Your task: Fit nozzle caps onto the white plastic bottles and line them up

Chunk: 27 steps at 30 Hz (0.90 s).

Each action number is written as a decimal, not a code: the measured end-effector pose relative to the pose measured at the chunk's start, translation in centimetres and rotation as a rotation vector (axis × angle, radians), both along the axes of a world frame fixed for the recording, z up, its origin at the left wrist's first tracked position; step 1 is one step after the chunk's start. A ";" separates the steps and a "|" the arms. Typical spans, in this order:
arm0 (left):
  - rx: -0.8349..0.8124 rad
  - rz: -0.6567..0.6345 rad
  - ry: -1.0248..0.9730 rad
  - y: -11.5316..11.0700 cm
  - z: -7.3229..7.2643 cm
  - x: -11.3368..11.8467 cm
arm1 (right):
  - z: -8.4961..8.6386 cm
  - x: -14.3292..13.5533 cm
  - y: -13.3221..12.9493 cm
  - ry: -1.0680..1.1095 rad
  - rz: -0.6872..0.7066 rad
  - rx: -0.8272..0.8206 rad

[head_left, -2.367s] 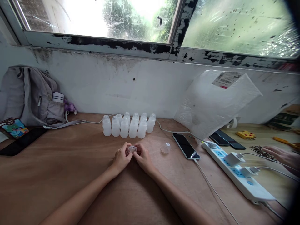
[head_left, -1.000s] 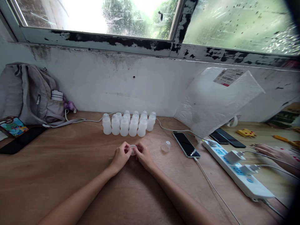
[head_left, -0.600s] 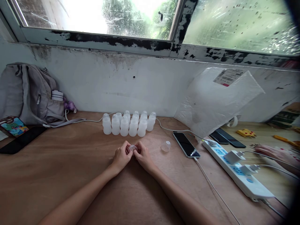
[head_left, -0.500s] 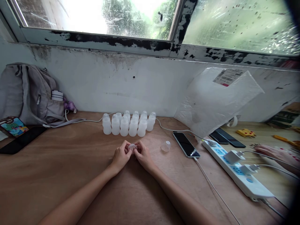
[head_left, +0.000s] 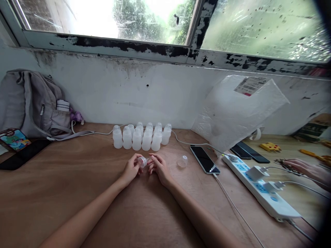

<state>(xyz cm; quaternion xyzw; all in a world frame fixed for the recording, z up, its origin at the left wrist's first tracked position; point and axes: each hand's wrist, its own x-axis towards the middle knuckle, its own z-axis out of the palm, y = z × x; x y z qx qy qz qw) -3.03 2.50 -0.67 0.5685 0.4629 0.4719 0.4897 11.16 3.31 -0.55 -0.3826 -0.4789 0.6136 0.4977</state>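
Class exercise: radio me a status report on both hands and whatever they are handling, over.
Left hand pinching the small clear cap. Right hand beside it, fingertips at the cap, grip unclear. Bottle cluster just behind; loose clear cap to the right.

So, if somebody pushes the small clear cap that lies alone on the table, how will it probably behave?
The clear cap looks like thin see-through plastic, so it is probably very light and would slide easily on the smooth wooden table. It seems to lie tilted on its rounded side, so a push may make it roll rather than stay. It looks stiff, though thin enough to dent under a hard squeeze.
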 end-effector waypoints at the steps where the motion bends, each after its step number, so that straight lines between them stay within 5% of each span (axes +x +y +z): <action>1: -0.007 -0.026 -0.014 0.0 0.1 0.0 | 0.0 0.1 0.1 0.007 0.011 -0.007; 9: -0.136 -0.132 -0.113 -0.4 1.4 -0.5 | -0.6 0.0 0.0 -0.083 -0.010 0.081; 20: -0.047 -0.092 0.080 0.0 0.4 -0.3 | -0.9 -0.3 -0.2 -0.248 -0.086 0.145; 27: 0.035 -0.106 0.270 -0.1 0.9 -0.4 | -1.0 -0.2 -0.3 -0.247 -0.090 0.155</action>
